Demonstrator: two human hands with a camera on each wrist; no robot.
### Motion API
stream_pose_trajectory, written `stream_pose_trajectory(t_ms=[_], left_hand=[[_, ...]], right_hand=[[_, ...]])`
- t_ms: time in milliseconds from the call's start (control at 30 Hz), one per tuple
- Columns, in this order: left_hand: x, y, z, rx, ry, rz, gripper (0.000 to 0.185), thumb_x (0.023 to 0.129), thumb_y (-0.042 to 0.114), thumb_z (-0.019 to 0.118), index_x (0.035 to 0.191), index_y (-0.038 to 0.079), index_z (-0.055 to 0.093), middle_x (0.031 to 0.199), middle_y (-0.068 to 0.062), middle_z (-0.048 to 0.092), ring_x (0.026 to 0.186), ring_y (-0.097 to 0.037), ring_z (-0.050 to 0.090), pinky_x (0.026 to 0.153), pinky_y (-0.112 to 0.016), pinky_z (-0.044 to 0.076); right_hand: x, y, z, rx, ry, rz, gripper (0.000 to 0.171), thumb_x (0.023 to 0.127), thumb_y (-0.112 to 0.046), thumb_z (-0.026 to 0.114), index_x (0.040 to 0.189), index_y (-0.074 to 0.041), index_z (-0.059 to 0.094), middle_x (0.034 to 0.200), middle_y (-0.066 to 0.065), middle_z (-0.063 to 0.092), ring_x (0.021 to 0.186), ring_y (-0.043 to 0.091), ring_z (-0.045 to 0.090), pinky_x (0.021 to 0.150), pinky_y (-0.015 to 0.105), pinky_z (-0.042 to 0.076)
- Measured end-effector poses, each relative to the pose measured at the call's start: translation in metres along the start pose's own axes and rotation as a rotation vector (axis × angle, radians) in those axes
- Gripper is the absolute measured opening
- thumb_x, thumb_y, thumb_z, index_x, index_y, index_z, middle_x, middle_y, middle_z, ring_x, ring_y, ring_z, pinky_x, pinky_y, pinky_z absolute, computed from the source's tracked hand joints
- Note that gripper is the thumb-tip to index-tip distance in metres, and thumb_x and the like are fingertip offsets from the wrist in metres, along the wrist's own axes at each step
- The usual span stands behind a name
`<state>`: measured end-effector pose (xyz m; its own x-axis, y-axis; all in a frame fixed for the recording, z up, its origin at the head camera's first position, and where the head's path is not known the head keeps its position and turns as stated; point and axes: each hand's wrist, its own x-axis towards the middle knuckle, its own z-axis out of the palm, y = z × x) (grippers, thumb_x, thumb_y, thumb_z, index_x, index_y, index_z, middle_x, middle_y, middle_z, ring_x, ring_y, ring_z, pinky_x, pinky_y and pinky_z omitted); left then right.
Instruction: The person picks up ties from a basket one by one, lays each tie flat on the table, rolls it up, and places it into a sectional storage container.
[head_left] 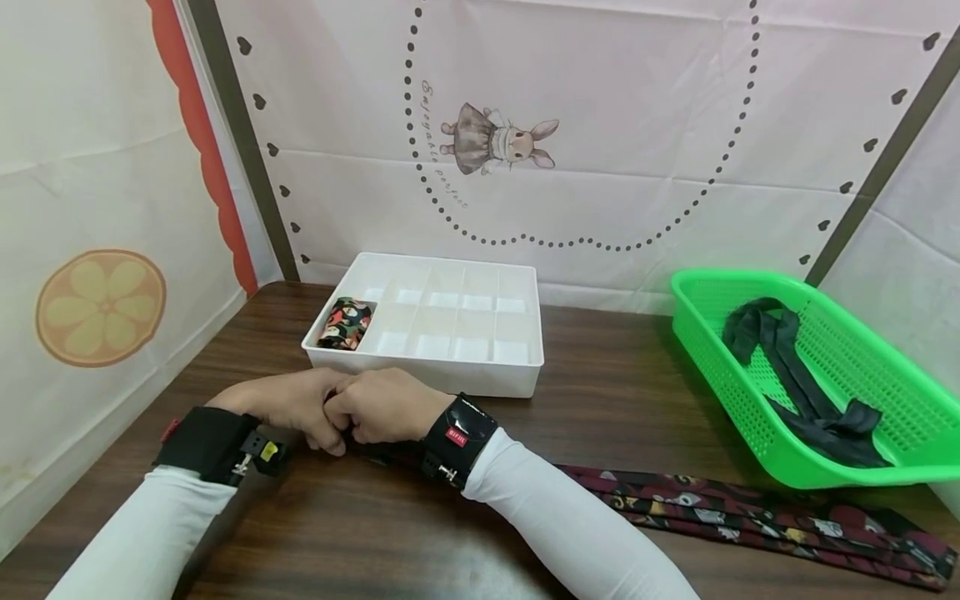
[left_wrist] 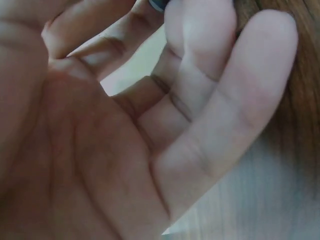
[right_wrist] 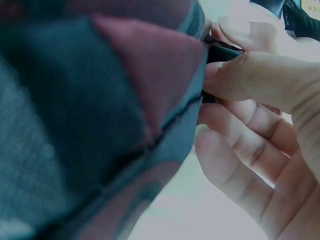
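Note:
A long dark-red patterned cloth strip [head_left: 720, 508], folded lengthwise, runs across the table from the right to my hands. My right hand [head_left: 393, 404] pinches its dark far end between thumb and fingers [right_wrist: 232, 132], below the white box. Against it, my left hand [head_left: 300, 404] is bent over the same end. In the left wrist view its fingers [left_wrist: 255, 70] curl round a bare palm, with a small dark piece at the top edge. My hands hide most of the gripped part. Large in the right wrist view is blurred red and dark cloth [right_wrist: 165, 65].
A white divided box [head_left: 517, 379] stands behind my hands, with a rolled patterned cloth [head_left: 347, 323] in its left front compartment. To the right, a green basket [head_left: 712, 387] holds black cloth strips [head_left: 795, 375]. Printed fabric walls [head_left: 637, 108] enclose the wooden table [head_left: 600, 408].

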<state>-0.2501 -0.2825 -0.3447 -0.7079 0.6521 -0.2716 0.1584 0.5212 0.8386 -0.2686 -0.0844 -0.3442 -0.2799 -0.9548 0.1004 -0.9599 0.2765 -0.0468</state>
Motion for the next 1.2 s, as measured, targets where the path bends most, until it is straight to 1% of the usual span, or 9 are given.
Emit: stream_pose_trajectory(t_ms=[100, 333, 433, 567, 700, 867, 933, 1100, 1200], left_hand=[[0.0, -0.003, -0.001, 0.019, 0.004, 0.009, 0.032, 0.077, -0.001, 0.085, 0.103, 0.002, 0.068, 0.085, -0.005, 0.065, 0.066, -0.013, 0.062, 0.057, -0.026, 0.055], [0.006, -0.005, 0.003, 0.084, 0.042, 0.041, 0.02, 0.078, 0.002, 0.084, 0.094, 0.004, 0.072, 0.081, -0.002, 0.066, 0.068, -0.013, 0.063, 0.057, -0.029, 0.057], [0.008, -0.002, 0.004, 0.124, 0.053, 0.026, 0.019, 0.078, 0.007, 0.086, 0.091, 0.007, 0.072, 0.08, 0.0, 0.066, 0.066, -0.014, 0.063, 0.055, -0.031, 0.057], [0.008, 0.001, 0.003, 0.158, 0.064, -0.003, 0.024, 0.077, 0.011, 0.089, 0.094, 0.009, 0.072, 0.081, -0.001, 0.067, 0.064, -0.015, 0.063, 0.054, -0.032, 0.056], [0.005, 0.001, 0.001, 0.135, 0.049, 0.0, 0.032, 0.076, 0.009, 0.09, 0.102, 0.009, 0.071, 0.085, -0.003, 0.068, 0.065, -0.016, 0.064, 0.055, -0.032, 0.056], [0.003, -0.002, 0.002, 0.096, 0.027, 0.044, 0.032, 0.077, 0.003, 0.087, 0.104, 0.006, 0.07, 0.086, -0.005, 0.068, 0.065, -0.014, 0.063, 0.055, -0.028, 0.054], [0.003, -0.001, 0.002, 0.082, 0.017, 0.043, 0.031, 0.078, 0.0, 0.084, 0.104, 0.005, 0.07, 0.086, -0.005, 0.068, 0.065, -0.014, 0.063, 0.057, -0.027, 0.054], [0.006, 0.002, 0.002, 0.064, 0.0, 0.017, 0.028, 0.078, -0.005, 0.08, 0.103, 0.004, 0.07, 0.089, -0.007, 0.067, 0.069, -0.015, 0.063, 0.06, -0.026, 0.055], [0.006, 0.004, 0.003, 0.06, 0.003, 0.004, 0.026, 0.078, -0.004, 0.081, 0.1, 0.003, 0.07, 0.088, -0.006, 0.066, 0.068, -0.014, 0.063, 0.06, -0.026, 0.055]], right_hand=[[0.0, 0.001, 0.0, 0.007, -0.009, 0.001, 0.02, 0.086, -0.01, 0.082, 0.08, -0.022, 0.068, 0.079, -0.013, 0.056, 0.077, 0.003, 0.053, 0.063, 0.018, 0.042], [-0.004, 0.001, -0.012, -0.053, -0.056, 0.017, 0.011, 0.088, -0.017, 0.086, 0.092, -0.025, 0.08, 0.094, -0.013, 0.062, 0.088, 0.002, 0.056, 0.074, 0.017, 0.048], [-0.006, 0.001, -0.015, -0.062, -0.052, 0.01, 0.011, 0.088, -0.015, 0.085, 0.089, -0.025, 0.081, 0.092, -0.013, 0.063, 0.085, 0.003, 0.056, 0.072, 0.018, 0.048], [-0.005, 0.001, -0.014, -0.031, -0.046, 0.009, 0.013, 0.087, -0.013, 0.086, 0.083, -0.022, 0.076, 0.086, -0.012, 0.059, 0.081, 0.004, 0.055, 0.068, 0.017, 0.045], [-0.004, 0.003, -0.011, 0.023, -0.063, 0.012, 0.019, 0.087, -0.013, 0.086, 0.081, -0.019, 0.068, 0.08, -0.012, 0.058, 0.077, 0.004, 0.056, 0.066, 0.017, 0.044], [-0.004, 0.005, -0.007, 0.098, -0.08, -0.008, 0.014, 0.089, -0.009, 0.079, 0.094, -0.017, 0.068, 0.076, -0.012, 0.059, 0.072, 0.003, 0.055, 0.064, 0.017, 0.043], [-0.004, 0.006, -0.008, 0.108, -0.097, -0.016, 0.013, 0.09, -0.008, 0.076, 0.098, -0.017, 0.069, 0.073, -0.012, 0.056, 0.071, 0.003, 0.054, 0.063, 0.019, 0.042], [-0.005, 0.007, -0.012, 0.062, -0.118, -0.03, 0.014, 0.091, -0.009, 0.074, 0.098, -0.021, 0.076, 0.071, -0.011, 0.049, 0.071, 0.007, 0.048, 0.063, 0.022, 0.04], [-0.007, 0.006, -0.013, 0.013, -0.095, -0.037, 0.015, 0.091, -0.01, 0.077, 0.097, -0.023, 0.079, 0.078, -0.011, 0.053, 0.075, 0.007, 0.05, 0.066, 0.021, 0.043]])
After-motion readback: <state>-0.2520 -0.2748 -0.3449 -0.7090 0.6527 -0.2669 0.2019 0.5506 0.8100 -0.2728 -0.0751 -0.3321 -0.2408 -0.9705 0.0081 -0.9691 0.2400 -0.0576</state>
